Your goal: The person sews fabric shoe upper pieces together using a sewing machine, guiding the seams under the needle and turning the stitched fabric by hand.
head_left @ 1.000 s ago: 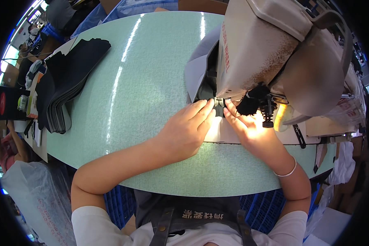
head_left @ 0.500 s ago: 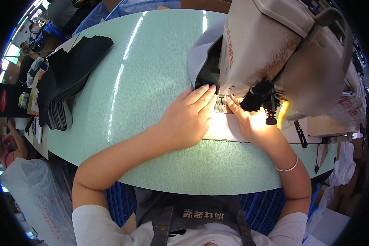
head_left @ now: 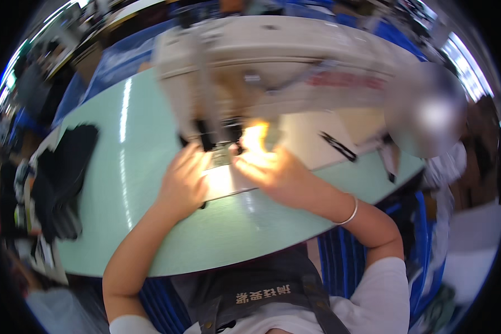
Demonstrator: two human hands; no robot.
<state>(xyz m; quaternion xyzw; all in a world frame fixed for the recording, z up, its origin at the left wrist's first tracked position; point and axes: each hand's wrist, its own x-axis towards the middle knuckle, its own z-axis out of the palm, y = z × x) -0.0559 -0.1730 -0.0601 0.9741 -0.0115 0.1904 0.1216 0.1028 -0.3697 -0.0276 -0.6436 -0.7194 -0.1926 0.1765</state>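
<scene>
A pale sewing machine [head_left: 234, 61] stands before me, blurred by motion. My left hand [head_left: 185, 183] lies left of the presser foot [head_left: 221, 156], its fingers stretched forward and close together. A small dark bit [head_left: 204, 206] shows at its lower edge; I cannot tell what it is. My right hand [head_left: 278, 175] is just right of the foot, fingertips pointing at it, with bright lamp glare washing over them. Whether these fingers pinch anything is unclear. The grey-and-black cloth piece seen earlier is hidden behind the machine head and my hand.
A stack of black cut cloth pieces [head_left: 67, 178] lies on the green table [head_left: 119, 183] at left. Black thread snips [head_left: 338, 146] lie right of my right hand. Blue crates [head_left: 348, 256] stand below the table edge.
The view has swung right, so machine, hands and table appear further left and the machine's long arm shows. Both hands stay beside the presser foot. The cloth piece has gone out of sight.
</scene>
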